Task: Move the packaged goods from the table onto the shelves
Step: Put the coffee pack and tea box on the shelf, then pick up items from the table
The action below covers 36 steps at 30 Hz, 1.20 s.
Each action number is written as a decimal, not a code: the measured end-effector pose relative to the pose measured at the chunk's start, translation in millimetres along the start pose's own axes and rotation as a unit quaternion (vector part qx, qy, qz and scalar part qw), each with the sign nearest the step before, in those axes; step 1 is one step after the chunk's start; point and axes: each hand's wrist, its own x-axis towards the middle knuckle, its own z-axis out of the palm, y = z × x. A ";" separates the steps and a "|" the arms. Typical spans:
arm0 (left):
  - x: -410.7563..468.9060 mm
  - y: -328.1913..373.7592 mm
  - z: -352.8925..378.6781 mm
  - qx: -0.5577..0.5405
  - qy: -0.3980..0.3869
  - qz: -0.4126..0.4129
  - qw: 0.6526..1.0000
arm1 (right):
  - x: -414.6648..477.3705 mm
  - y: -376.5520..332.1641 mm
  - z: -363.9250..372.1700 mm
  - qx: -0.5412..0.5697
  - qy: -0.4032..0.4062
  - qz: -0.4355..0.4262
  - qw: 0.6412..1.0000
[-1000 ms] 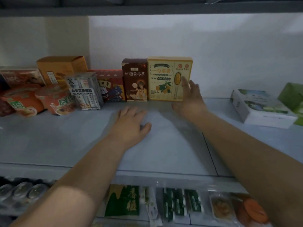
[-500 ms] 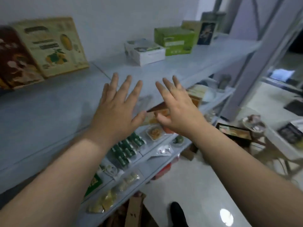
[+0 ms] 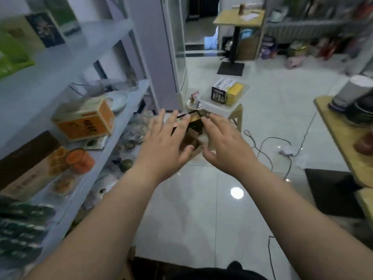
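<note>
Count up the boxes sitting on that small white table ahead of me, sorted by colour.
Black-and-white box: 1
Yellow box: 1
Total on the small white table: 2

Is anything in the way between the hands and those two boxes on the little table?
Nothing plainly blocks them. The left hand and right hand are open and empty, held toward the black box and yellow box. A dark package, blurred and partly hidden, lies just beyond them; whether it obstructs is unclear.
</note>
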 end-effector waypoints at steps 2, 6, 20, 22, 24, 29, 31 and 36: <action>32.5 48.3 17.6 -0.011 -0.010 0.028 1.000 | -25.1 53.7 -17.7 -0.005 0.021 0.043 0.999; 87.7 138.4 54.0 -0.030 -0.035 0.091 0.995 | -75.7 137.7 -52.2 -0.038 0.032 0.124 0.991; 170.3 367.2 119.2 -0.037 -0.126 0.334 0.933 | -231.5 267.6 -131.1 -0.091 0.054 0.373 0.922; 180.9 394.1 131.0 -0.043 -0.131 0.369 0.919 | -247.7 280.0 -139.2 -0.101 0.058 0.406 0.906; 192.6 421.6 141.8 -0.050 -0.139 0.400 0.904 | -261.0 293.7 -145.6 -0.098 0.049 0.456 0.883; 228.3 485.8 170.5 -0.065 -0.158 0.477 0.862 | -277.1 325.6 -154.2 -0.121 0.034 0.535 0.836; 249.7 501.4 180.7 -0.075 -0.154 0.499 0.849 | -274.2 339.5 -160.7 -0.130 0.023 0.563 0.816; 316.1 516.6 206.3 -0.098 -0.186 0.511 0.834 | -254.8 383.2 -162.0 -0.150 -0.002 0.622 0.769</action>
